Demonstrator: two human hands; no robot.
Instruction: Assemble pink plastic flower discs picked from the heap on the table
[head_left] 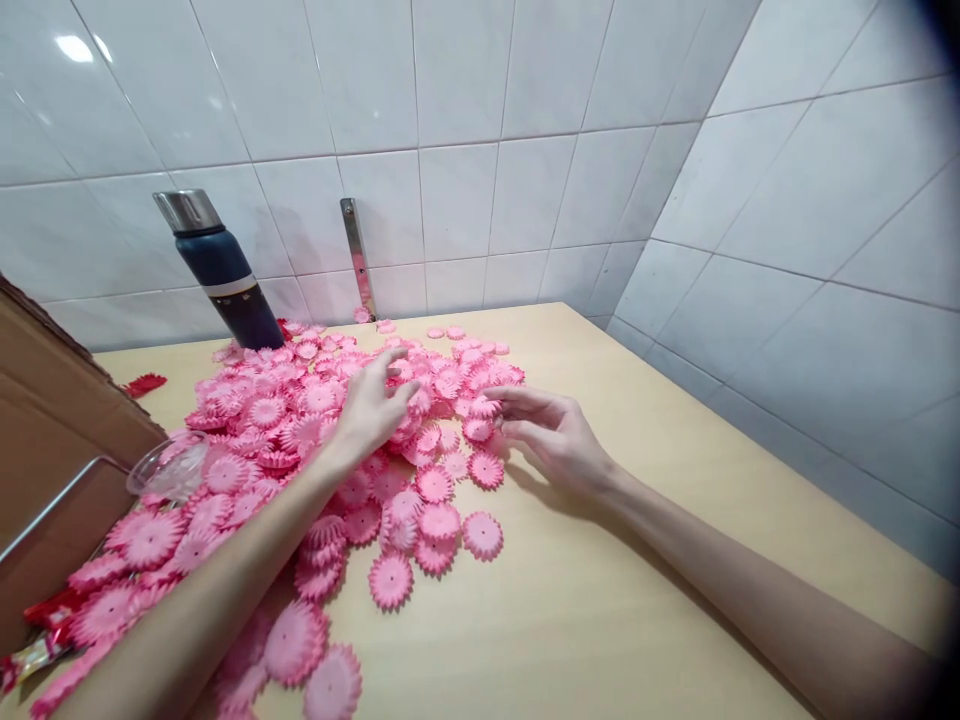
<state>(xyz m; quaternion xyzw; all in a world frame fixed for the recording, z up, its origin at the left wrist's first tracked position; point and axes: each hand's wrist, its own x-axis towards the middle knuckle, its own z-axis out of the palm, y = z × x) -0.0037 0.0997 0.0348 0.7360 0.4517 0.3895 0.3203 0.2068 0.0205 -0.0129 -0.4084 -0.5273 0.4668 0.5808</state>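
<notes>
A large heap of pink, scalloped paper-like discs (266, 412) with small centre holes spreads over the table. My left hand (371, 405) hovers over the middle of this heap, its thumb and fingers apart and nothing visibly held. At the heap's right edge is my right hand (559, 435), fingers stretched leftward and a gap between them and the thumb. Its fingertips are at a small tilted pink disc (480, 407); whether they touch it is unclear. Several loose discs, one of them a flat pink disc (482, 535), lie nearer to me. My left forearm hides part of the heap.
A dark blue bottle (232, 280) with a steel cap stands behind the heap. On the left are a cardboard box (60, 430), a clear plastic dish (169, 465) and red wrappers (56, 610). A metal strip (352, 240) leans against the tiled wall (465, 110). The wooden table (600, 620) extends rightward.
</notes>
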